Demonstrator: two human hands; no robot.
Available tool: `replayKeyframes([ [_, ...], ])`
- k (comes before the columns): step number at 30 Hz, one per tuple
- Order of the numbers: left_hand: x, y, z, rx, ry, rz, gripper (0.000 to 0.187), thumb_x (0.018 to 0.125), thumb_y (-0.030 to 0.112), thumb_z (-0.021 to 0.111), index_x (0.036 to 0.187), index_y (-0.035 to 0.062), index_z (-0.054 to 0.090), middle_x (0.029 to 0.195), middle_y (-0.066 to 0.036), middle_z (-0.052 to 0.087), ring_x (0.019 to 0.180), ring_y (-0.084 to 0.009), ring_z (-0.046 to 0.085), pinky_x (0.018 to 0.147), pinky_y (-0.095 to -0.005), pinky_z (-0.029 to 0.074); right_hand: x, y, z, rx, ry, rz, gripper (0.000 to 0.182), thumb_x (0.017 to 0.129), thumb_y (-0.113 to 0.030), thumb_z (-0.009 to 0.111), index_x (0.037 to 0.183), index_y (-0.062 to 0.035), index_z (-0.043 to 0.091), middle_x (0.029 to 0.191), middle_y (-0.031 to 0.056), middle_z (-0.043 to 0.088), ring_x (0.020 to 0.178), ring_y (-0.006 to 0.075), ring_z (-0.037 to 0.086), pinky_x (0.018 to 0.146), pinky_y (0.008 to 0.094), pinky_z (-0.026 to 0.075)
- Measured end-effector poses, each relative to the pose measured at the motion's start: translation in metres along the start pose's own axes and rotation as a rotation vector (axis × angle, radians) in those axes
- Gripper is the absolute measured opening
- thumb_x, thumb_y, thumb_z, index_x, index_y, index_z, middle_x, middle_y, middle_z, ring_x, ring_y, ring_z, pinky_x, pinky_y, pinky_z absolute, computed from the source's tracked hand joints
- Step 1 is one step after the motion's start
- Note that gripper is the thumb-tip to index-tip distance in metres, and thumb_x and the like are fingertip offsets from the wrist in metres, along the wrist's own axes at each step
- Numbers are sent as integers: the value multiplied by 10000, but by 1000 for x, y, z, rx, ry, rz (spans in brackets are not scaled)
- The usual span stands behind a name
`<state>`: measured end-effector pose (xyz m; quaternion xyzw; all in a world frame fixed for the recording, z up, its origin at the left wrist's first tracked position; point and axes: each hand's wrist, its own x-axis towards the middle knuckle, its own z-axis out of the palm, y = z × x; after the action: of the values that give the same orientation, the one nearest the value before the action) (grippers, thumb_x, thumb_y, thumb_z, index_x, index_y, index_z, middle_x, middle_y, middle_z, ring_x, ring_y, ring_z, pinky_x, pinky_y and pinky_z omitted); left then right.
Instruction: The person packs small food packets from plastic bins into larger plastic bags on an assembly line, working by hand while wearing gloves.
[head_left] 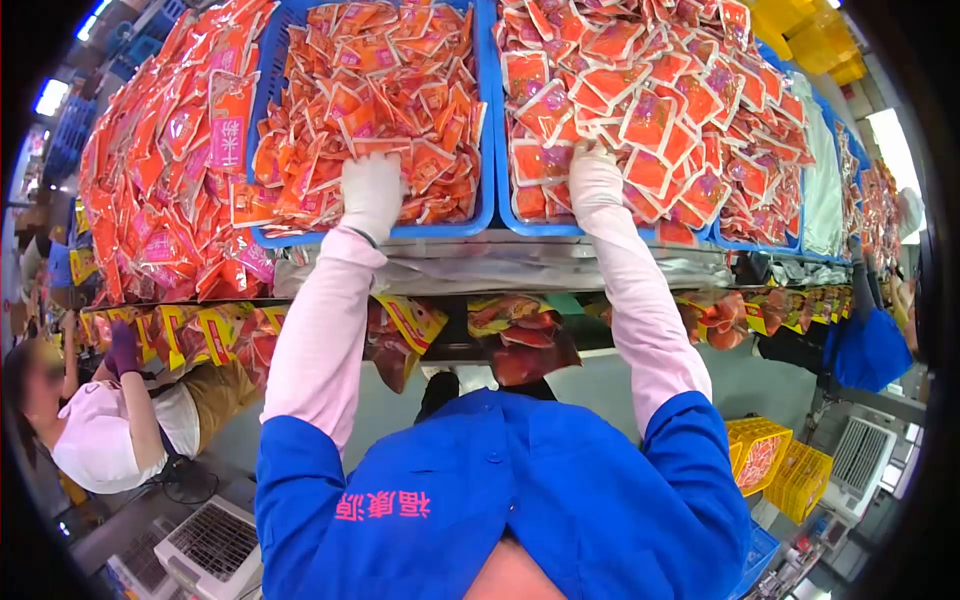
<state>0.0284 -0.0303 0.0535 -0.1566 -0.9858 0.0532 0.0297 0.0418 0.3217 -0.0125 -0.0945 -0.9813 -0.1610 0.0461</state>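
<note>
The left hand (pixel 372 192), gloved in white, reaches into the near part of the left blue crate (pixel 455 230), its fingers bent against small orange packets (pixel 385 85); whether they are gripping one I cannot tell. The right hand (pixel 597 182), also gloved, touches the white-edged red packets (pixel 648 120) at the near left of the right blue crate (pixel 540 229); its fingertips are partly hidden, so its hold cannot be told either. Each packet looks light and soft, with a filling that probably gives under pressure. The glossy film is likely slippery against a glove, and overlapping neighbours may come along. The flat sealed border seems the best place to pinch, as hard squeezing of the plump middle could strain the seams
</note>
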Motion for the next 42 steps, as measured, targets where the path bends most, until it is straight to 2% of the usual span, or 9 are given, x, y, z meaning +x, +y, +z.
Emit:
replayKeyframes([
  [4,-30,-13,-23,-552,342,167,151,857,88,623,968,65,722,972,-121,709,970,-333,667,823,-443,533,-27,13,-33,324,-238,59,318,974,-206,511,1252,-66,576,1029,233,708,934,379,718,796,487,572],
  [7,-108,19,-96,-1226,-74,367,235,797,-48,636,989,48,731,1003,-133,715,972,-329,676,866,-387,544,-32,22,-37,403,-235,122,286,955,-197,510,1163,-35,621,1032,223,721,985,402,696,855,500,542],
  [10,-183,64,-68,-1032,-119,671,282,731,-33,655,970,99,725,1024,-72,720,988,-283,675,889,-376,534,-59,35,-93,579,20,11,242,928,-163,550,1058,-7,681,968,228,723,921,360,721,802,459,565],
  [18,-257,36,-11,-335,13,722,240,781,186,669,1000,105,721,1062,-93,669,1157,-278,586,1149,-571,311,-213,-30,-202,1615,-765,-31,194,821,36,573,989,-52,612,745,64,675,662,119,669,597,301,542],
  [21,-257,25,4,-378,70,692,137,778,145,624,880,117,710,876,-53,660,1031,-217,627,1151,-591,330,-255,-90,-156,856,-341,-775,58,878,-147,604,888,-91,616,829,158,665,808,360,686,725,450,557],
  [25,-257,22,-9,-474,154,683,40,738,126,609,732,117,647,693,-25,582,799,-208,631,1092,-571,415,-238,-167,-136,321,-1039,-900,201,848,-218,645,968,-116,770,1024,178,743,915,330,727,755,438,574],
  [29,-265,19,-13,-470,122,645,20,732,137,623,719,131,638,677,-21,576,753,-198,633,1056,-536,446,-261,-264,7,378,-930,-586,270,934,-313,567,938,-153,784,1011,111,767,951,260,744,779,427,581],
  [38,-242,-2,-26,-285,-74,555,99,762,145,639,789,129,733,688,-39,658,731,-232,655,1049,-531,433,-240,-218,-88,503,-903,-1024,265,880,-250,623,1030,-103,784,1080,138,750,998,325,719,877,425,564],
  [42,-207,-19,-65,-243,-635,569,157,776,262,729,731,112,721,736,-90,665,758,-321,659,945,-486,447,-207,-177,-141,685,-966,-1063,238,875,-175,623,1033,-75,771,1055,142,749,983,325,717,873,394,562],
])
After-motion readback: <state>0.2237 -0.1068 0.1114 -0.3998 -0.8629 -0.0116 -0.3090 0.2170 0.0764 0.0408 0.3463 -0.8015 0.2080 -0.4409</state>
